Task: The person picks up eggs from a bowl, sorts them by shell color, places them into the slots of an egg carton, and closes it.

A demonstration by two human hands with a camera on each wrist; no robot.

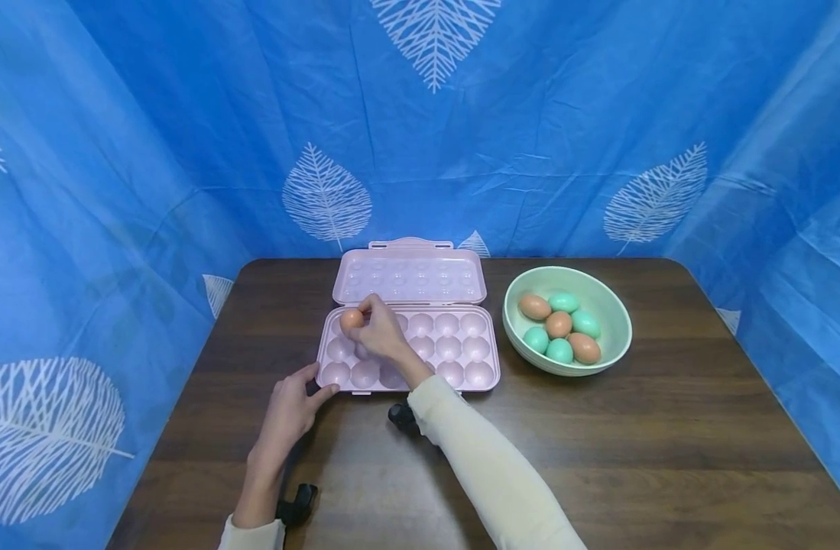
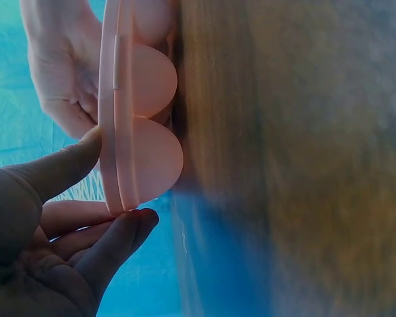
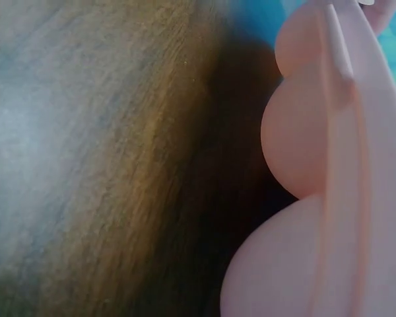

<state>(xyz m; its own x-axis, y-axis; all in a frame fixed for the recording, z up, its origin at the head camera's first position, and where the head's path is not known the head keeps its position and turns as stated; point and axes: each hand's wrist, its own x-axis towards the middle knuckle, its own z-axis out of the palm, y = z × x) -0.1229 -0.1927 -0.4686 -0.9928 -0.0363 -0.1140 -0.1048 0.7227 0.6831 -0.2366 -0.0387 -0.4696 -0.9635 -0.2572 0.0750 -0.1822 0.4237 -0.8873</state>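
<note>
Lower left of centre, I have the left hand (image 1: 292, 405) pinching the near-left corner of a pink egg carton (image 1: 422, 348), thumb and fingers apart only by its thin rim. Above it, at the carton's far-left cup, is a brown egg (image 1: 351, 320); whether it touches the cup I cannot tell. I judge it light, smooth and perhaps fragile, best held gently round its middle. My right hand (image 1: 381, 334) comes from the right, its grip narrowed around the egg. Right of centre on the table (image 1: 667, 428), a pale green bowl (image 1: 614, 328) holds three brown eggs (image 1: 559, 325) and four green eggs (image 1: 585, 323).
</note>
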